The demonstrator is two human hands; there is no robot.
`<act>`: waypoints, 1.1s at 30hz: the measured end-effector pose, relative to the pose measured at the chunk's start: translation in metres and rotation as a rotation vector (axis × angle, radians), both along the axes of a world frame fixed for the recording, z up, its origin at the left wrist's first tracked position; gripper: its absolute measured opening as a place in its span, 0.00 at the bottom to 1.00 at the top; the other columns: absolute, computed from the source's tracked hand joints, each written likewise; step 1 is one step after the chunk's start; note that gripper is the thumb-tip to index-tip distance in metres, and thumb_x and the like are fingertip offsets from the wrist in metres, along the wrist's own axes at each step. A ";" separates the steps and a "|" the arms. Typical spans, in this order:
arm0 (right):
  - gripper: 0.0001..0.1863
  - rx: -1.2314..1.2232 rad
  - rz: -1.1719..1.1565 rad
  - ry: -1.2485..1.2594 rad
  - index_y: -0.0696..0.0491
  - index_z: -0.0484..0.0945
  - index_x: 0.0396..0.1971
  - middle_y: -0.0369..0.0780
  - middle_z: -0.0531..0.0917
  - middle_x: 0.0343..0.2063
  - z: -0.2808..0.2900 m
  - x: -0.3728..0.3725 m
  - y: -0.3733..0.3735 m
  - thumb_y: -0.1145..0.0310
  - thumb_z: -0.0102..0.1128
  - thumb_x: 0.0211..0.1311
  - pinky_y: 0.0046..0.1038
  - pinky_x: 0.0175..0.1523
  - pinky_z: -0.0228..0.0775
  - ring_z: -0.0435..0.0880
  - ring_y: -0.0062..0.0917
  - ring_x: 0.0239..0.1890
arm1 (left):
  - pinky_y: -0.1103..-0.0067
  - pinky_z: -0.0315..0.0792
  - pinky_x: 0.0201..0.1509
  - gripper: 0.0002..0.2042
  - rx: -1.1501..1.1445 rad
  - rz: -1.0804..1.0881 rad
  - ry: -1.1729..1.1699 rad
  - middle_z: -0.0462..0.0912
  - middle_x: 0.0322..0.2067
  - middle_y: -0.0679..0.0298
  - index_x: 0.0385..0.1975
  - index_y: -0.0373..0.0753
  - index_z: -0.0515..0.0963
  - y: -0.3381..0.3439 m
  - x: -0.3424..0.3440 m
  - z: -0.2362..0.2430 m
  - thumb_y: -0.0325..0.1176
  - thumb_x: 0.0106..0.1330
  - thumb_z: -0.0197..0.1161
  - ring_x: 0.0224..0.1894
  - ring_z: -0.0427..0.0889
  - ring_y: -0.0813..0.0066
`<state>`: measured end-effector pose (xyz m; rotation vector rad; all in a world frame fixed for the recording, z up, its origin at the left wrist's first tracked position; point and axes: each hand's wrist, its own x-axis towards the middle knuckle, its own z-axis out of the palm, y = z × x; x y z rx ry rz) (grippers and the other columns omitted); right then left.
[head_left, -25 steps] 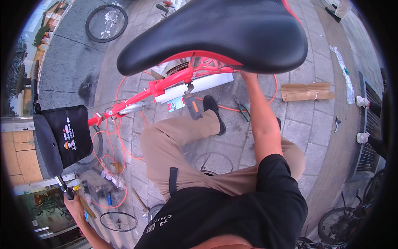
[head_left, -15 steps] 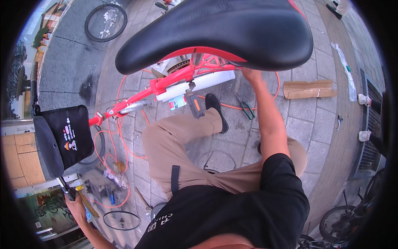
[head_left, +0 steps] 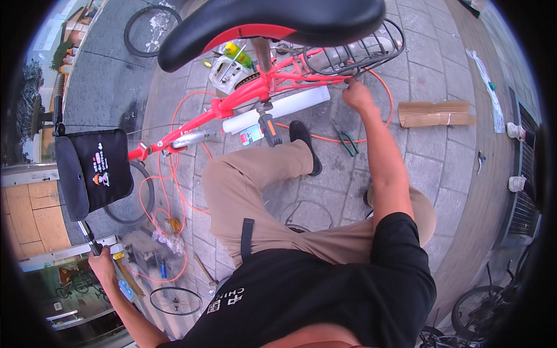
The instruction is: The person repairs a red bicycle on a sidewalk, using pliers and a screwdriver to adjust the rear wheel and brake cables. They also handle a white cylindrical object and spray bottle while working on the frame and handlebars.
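A red bicycle point(head_left: 243, 98) stands before me, its black saddle point(head_left: 278, 23) at the top of the view. My left hand point(head_left: 103, 268) is wrapped round the near handlebar grip point(head_left: 93, 246), beside the black handlebar bag point(head_left: 101, 171). At the frame's rear end, just below the black rear rack point(head_left: 360, 55), my right hand point(head_left: 358, 97) is closed on the red tube end; its fingertips are partly hidden. The pedal point(head_left: 270, 129) hangs near my foot. Behind the frame lies a white roll point(head_left: 296, 107).
Green-handled pliers point(head_left: 350, 144) and flattened cardboard point(head_left: 435, 114) lie on the paving. An orange hose point(head_left: 172, 168) winds across the ground. A tyre point(head_left: 152, 32) lies far left, a wheel point(head_left: 176, 301) lower left. A bystander's shoes point(head_left: 515, 130) and a parked bicycle point(head_left: 478, 310) are at the right.
The saddle has shifted up and left in view, and the rear rack and a yellow-green bottle have come into sight. Both hands keep their holds on the bicycle.
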<state>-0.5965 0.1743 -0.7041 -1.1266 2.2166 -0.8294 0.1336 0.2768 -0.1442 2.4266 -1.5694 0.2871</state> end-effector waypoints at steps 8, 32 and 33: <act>0.26 0.097 0.047 -0.059 0.57 0.83 0.57 0.56 0.85 0.55 -0.044 0.008 0.011 0.67 0.55 0.59 0.46 0.67 0.74 0.83 0.50 0.61 | 0.60 0.76 0.48 0.17 -0.008 -0.119 -0.341 0.86 0.32 0.43 0.41 0.26 0.82 -0.021 -0.004 0.000 0.37 0.65 0.64 0.36 0.86 0.49; 0.32 0.423 0.240 0.055 0.59 0.83 0.51 0.57 0.85 0.53 -0.235 0.084 0.130 0.44 0.71 0.61 0.47 0.58 0.78 0.83 0.52 0.58 | 0.65 0.64 0.26 0.16 0.037 -0.139 -0.357 0.74 0.16 0.62 0.17 0.34 0.75 -0.079 -0.068 0.058 0.40 0.60 0.59 0.21 0.73 0.70; 0.28 0.397 0.208 0.002 0.60 0.83 0.50 0.59 0.86 0.48 -0.243 0.084 0.131 0.50 0.69 0.62 0.49 0.57 0.78 0.84 0.54 0.56 | 0.64 0.67 0.27 0.14 0.054 -0.084 -0.454 0.76 0.17 0.60 0.21 0.32 0.77 -0.087 -0.077 0.063 0.39 0.59 0.60 0.21 0.75 0.68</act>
